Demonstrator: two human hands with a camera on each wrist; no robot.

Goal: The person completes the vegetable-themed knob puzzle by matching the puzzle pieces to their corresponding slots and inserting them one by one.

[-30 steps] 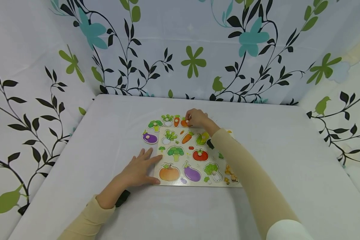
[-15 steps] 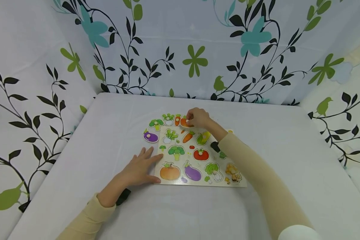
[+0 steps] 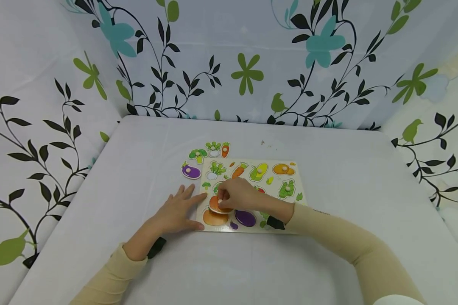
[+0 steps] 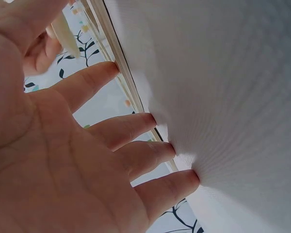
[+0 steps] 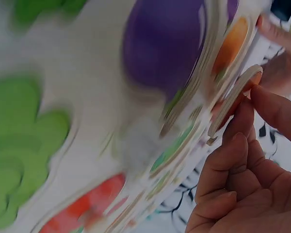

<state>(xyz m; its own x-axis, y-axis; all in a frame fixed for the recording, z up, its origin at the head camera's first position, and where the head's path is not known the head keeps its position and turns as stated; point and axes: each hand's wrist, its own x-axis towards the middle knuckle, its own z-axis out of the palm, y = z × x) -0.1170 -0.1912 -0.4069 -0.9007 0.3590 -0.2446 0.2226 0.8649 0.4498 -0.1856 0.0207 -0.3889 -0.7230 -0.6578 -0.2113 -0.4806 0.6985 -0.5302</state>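
My right hand pinches a pumpkin puzzle piece by its small knob. The piece is tilted just above the printed pumpkin at the near left corner of the wooden vegetable puzzle board. In the right wrist view, thumb and finger hold the pumpkin piece apart from the board face. My left hand lies with spread fingers at the board's left edge. In the left wrist view, its straight fingertips press the white cloth and touch the board edge.
Beyond the board's far left corner lie loose knobbed pieces: an eggplant, a broccoli, a white turnip and a carrot. Knobbed corn and cabbage pieces sit in the board. A patterned curtain hangs behind.
The right hand has lifted the pumpkin piece from beyond the board's far edge and brought it toward me, over the near left corner. The left hand has stayed in place.
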